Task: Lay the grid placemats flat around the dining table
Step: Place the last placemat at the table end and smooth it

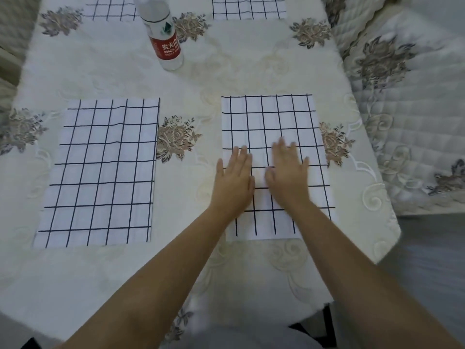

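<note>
Several white placemats with dark grid lines lie on the table. The near right placemat (269,122) is flat under both my hands. My left hand (234,182) rests palm down with straight fingers on its left edge, and my right hand (289,177) presses flat on its middle. The near left placemat (100,172) lies flat by itself. Two more placemats sit at the far edge, one at far left (110,8) and one at far right (249,7), both cut off by the frame.
A plastic water bottle (163,34) with a red label stands behind the near mats. The table wears a cream floral tablecloth (201,79). A quilted floral seat cover (407,109) lies to the right, with grey floor (432,248) below it.
</note>
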`<state>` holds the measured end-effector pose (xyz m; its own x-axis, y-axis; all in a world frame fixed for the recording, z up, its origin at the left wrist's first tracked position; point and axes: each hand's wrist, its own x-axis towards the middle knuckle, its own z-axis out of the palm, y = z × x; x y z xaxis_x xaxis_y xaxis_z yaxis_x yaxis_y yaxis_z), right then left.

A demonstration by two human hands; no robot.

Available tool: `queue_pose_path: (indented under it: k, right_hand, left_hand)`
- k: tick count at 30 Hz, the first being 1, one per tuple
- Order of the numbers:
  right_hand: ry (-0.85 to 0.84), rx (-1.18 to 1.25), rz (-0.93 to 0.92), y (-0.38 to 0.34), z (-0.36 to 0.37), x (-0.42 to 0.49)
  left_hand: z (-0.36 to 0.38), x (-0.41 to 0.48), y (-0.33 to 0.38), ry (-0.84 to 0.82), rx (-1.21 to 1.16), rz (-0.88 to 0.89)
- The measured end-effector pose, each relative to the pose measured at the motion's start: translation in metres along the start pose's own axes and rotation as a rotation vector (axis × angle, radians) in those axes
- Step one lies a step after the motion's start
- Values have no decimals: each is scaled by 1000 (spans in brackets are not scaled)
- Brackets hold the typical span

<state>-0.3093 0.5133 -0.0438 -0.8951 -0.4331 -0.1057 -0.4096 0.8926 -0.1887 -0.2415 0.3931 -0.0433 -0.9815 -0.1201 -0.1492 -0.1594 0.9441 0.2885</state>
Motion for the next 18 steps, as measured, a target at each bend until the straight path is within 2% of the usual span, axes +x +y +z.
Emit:
queue_pose_path:
  k: [3, 5, 12, 16, 18]
  right_hand:
    - [-70, -6, -64, -13, 15, -27]
    - [-43, -41, -47, 4, 19, -33]
    - [-15, 14, 195, 75, 8, -54]
    - [55, 80, 272, 56, 5, -59]
    - [91, 62, 207, 26, 5, -60]
  left_hand:
    - [12, -15, -3, -66, 7, -26]
    - [13, -22, -14, -60, 24, -49]
    - [12, -47, -51, -6, 11, -129]
    - [6, -49, -41, 6, -128, -171]
    - [4, -48, -23, 54, -134, -90]
